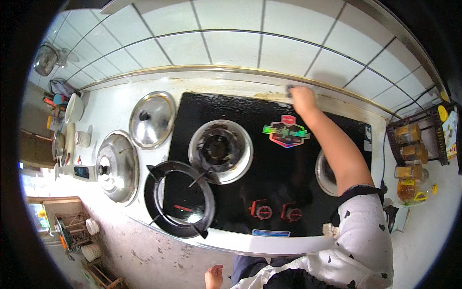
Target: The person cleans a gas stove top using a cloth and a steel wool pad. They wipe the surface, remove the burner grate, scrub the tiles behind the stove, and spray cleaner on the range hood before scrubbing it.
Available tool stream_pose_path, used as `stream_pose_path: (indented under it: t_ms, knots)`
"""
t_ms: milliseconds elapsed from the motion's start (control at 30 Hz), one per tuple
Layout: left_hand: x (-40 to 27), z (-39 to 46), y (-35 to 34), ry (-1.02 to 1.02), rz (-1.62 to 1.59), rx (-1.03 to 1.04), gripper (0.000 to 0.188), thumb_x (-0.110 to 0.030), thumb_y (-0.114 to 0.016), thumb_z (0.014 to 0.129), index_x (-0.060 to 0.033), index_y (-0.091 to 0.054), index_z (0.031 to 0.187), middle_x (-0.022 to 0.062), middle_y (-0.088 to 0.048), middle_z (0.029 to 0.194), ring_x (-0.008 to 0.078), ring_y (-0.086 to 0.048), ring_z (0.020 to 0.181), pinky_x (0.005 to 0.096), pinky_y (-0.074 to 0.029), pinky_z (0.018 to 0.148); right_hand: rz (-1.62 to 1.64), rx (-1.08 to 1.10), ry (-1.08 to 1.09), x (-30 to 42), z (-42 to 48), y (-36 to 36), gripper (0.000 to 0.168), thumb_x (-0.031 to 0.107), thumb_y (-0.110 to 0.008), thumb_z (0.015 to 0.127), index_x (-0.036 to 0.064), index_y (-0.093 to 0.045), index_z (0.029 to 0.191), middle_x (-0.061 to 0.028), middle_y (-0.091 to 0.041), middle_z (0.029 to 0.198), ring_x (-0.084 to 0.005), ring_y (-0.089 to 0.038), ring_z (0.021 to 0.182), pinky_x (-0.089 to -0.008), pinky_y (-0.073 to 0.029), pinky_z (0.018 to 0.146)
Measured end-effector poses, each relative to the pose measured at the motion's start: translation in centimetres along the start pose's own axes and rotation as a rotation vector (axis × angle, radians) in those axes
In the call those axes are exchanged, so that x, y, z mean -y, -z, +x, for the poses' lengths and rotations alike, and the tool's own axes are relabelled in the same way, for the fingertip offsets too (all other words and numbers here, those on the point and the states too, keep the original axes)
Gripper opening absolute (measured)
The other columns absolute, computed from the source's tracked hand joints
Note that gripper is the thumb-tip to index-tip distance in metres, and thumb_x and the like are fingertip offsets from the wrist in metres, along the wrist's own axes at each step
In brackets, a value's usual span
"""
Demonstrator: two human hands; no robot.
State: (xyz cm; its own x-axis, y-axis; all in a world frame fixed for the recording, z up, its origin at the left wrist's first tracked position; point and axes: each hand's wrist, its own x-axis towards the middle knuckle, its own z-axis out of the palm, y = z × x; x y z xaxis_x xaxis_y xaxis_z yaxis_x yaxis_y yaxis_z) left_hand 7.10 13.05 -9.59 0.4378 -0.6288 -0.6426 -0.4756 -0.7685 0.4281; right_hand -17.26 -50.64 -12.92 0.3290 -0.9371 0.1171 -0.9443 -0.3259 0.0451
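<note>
My right hand (302, 97) is closed on a small dark scrubbing pad (289, 91), pressed to the stained counter strip behind the black glass gas cooktop (281, 169). My left hand (214, 276) hangs low by my body, before the counter's front edge, holding nothing that I can see; its fingers are partly cut off by the picture's rim. Wet streaks or suds lie along the cooktop's back edge. The left burner (218, 147) is bare in its metal drip pan. A black pan support (179, 199) lies over the cooktop's front left corner. My forearm partly covers the right burner (326, 173).
Two steel lids (152, 119) (121, 168) rest left of the cooktop, near a white bowl (74, 108) and a kitchen scale (82, 172). At right stand a dark rack (415, 139) with jars and an oil bottle (406, 189). A tiled wall (231, 48) rises behind.
</note>
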Motion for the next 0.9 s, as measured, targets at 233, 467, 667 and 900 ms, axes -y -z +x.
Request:
stream_pose_path:
  t_ms: [233, 467, 667, 900]
  knots:
    - [3.3, -0.6, 4.2, 0.027, -0.112, -0.076, 0.016, -0.018, -0.053, 0.085, -0.0095, -0.064, 0.092, 0.0208, -0.061, 0.081, 0.038, -0.059, 0.077, 0.0423, -0.046, 0.064, 0.208, 0.06, 0.24, 20.4, 6.1, 3.6, 0.016, 0.01, -0.054, 0.073, 0.005, -0.068, 0.079, -0.0182, -0.064, 0.086, -0.0325, -0.062, 0.08, -0.0418, -0.05, 0.072]
    - [11.8, 3.1, 6.2, 0.005, -0.257, -0.137, 0.027, -0.029, -0.053, 0.086, -0.0054, -0.062, 0.096, 0.0241, -0.061, 0.087, 0.035, -0.06, 0.083, 0.0413, -0.047, 0.071, 0.245, 0.102, 0.326, 8.3, 4.3, 0.6, 0.017, 0.011, -0.055, 0.073, 0.011, -0.066, 0.086, -0.0147, -0.063, 0.085, -0.0338, -0.059, 0.08, -0.042, -0.047, 0.069]
    - [11.3, 5.2, 8.9, 0.003, -0.244, -0.102, 0.021, -0.023, -0.052, 0.085, -0.0065, -0.063, 0.093, 0.0226, -0.061, 0.085, 0.0372, -0.059, 0.081, 0.0418, -0.046, 0.068, 0.08, 0.161, 0.405, 13.7, 6.0, 2.9, 0.018, 0.014, -0.056, 0.073, 0.012, -0.068, 0.085, -0.0162, -0.063, 0.086, -0.0345, -0.06, 0.082, -0.042, -0.047, 0.07]
    - [9.2, 6.3, 11.1, 0.077, -0.225, -0.105, 0.015, -0.016, -0.053, 0.085, -0.0066, -0.063, 0.091, 0.02, -0.061, 0.082, 0.0368, -0.06, 0.08, 0.0407, -0.047, 0.067, 0.106, 0.125, 0.565, 29.7, 13.9, 2.2, 0.016, 0.021, -0.056, 0.074, 0.011, -0.068, 0.081, -0.0167, -0.063, 0.084, -0.0343, -0.06, 0.08, -0.0427, -0.048, 0.07]
